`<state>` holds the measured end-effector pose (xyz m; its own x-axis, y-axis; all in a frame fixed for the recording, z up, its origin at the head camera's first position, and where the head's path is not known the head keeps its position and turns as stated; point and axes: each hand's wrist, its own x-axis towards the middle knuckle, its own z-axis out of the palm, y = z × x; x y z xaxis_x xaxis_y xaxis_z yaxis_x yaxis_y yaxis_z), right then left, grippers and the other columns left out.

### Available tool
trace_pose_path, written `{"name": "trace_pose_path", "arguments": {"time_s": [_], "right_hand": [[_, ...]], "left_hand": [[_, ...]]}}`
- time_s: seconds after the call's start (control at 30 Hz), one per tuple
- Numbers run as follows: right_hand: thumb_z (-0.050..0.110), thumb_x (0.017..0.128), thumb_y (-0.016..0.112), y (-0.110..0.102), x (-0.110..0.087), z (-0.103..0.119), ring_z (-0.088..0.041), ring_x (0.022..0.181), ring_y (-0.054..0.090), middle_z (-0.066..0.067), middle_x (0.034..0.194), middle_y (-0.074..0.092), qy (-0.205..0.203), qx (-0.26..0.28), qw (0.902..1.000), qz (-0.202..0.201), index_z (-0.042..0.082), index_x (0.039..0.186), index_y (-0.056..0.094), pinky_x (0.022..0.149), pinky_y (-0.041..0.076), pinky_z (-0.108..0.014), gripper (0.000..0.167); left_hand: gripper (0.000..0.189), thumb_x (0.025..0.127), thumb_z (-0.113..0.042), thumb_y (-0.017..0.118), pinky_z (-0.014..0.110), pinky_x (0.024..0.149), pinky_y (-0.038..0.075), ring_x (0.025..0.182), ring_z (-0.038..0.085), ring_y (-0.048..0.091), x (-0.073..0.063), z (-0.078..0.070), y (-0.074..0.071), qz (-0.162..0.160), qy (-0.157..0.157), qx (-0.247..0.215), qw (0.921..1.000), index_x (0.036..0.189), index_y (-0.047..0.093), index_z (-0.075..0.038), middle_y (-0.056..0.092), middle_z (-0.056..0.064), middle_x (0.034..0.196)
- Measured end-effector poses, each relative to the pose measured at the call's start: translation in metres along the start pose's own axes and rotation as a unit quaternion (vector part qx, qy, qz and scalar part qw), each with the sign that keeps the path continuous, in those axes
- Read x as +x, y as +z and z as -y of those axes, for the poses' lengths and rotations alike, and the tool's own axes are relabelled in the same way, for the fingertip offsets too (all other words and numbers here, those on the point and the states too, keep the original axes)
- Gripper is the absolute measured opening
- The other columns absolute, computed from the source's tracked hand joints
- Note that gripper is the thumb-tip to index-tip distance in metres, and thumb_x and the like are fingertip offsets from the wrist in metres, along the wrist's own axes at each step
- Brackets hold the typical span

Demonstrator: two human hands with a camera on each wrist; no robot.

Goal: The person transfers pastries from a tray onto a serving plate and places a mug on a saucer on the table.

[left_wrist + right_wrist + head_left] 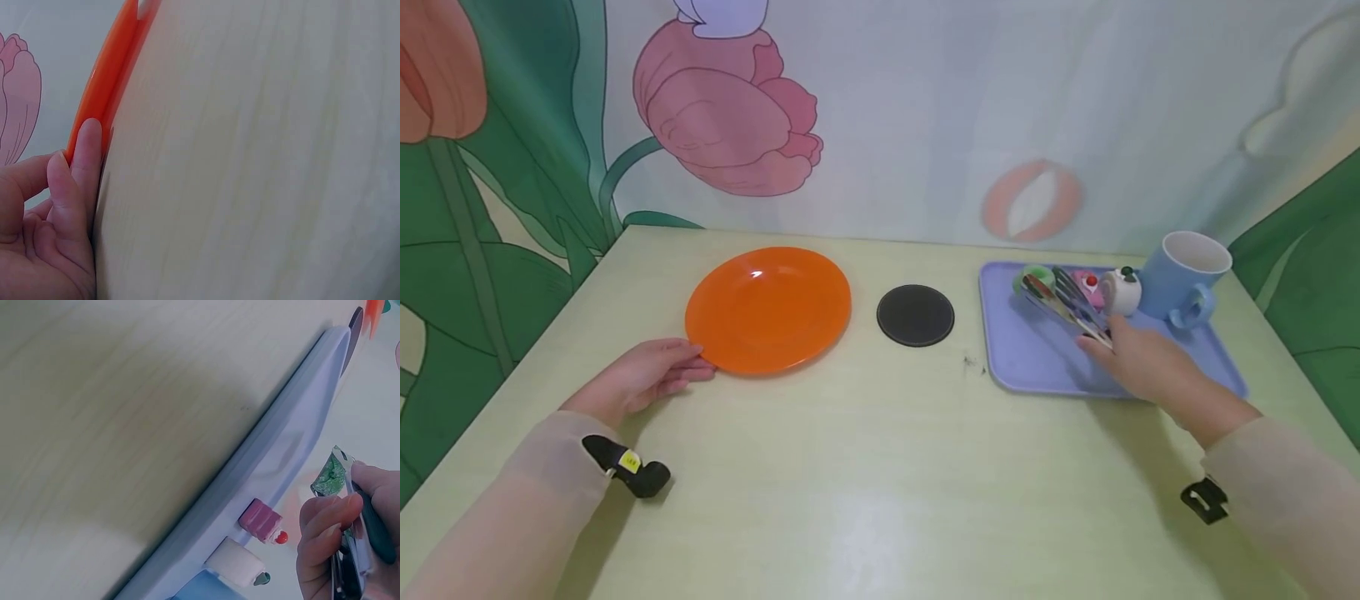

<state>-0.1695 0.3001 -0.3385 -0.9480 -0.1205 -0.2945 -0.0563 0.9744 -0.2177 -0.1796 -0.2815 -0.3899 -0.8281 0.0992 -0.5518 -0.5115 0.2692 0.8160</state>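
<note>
While the left hand pinched the plate by its rim at eight o'clock, the right hand had its fingers curled round the tongs. On the tabletop, seen from the head, the plate lay at ten o'clock, the coaster at twelve and the tray between two and three, all apart from one another.

The tongs, their arms spread, pointed toward ten o'clock over the tray, with the green cake at their tips; whether they gripped it, I could not tell. Along the tray's far side, the green cake was at ten o'clock, the pink cake near eleven, the white cake at twelve and the mug at two, its handle toward five. Small dark smudges marked the tabletop at four o'clock from the coaster.
</note>
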Motion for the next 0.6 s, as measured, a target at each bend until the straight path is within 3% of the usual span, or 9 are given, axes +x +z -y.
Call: {"name": "trace_pose_path", "arguments": {"time_s": [0.27,0.6], "right_hand": [[0.06,0.093,0.033,-0.002,0.003,0.007,-0.035,0.083,0.052,-0.028,0.102,0.053,-0.013,-0.009,0.9997,-0.018,-0.013,0.127,0.032,0.065,0.042,-0.046,0.081],[0.063,0.093,0.031,-0.003,0.003,0.012,-0.044,0.096,0.052,-0.037,0.117,0.047,-0.007,-0.016,0.9998,-0.013,-0.014,0.133,0.026,0.074,0.043,-0.054,0.087]], "left_hand": [[0.062,0.099,-0.031,0.045,0.016,0.073,0.049,0.09,0.007,0.066,0.0,-0.001,0.0,0.003,-0.003,-0.004,1.0,0.145,0.021,0.002,0.069,-0.002,0.094],[0.062,0.098,-0.032,0.047,0.016,0.075,0.049,0.091,0.008,0.066,0.002,0.0,-0.002,-0.001,-0.005,-0.005,1.0,0.145,0.022,0.001,0.069,-0.002,0.094]]}}
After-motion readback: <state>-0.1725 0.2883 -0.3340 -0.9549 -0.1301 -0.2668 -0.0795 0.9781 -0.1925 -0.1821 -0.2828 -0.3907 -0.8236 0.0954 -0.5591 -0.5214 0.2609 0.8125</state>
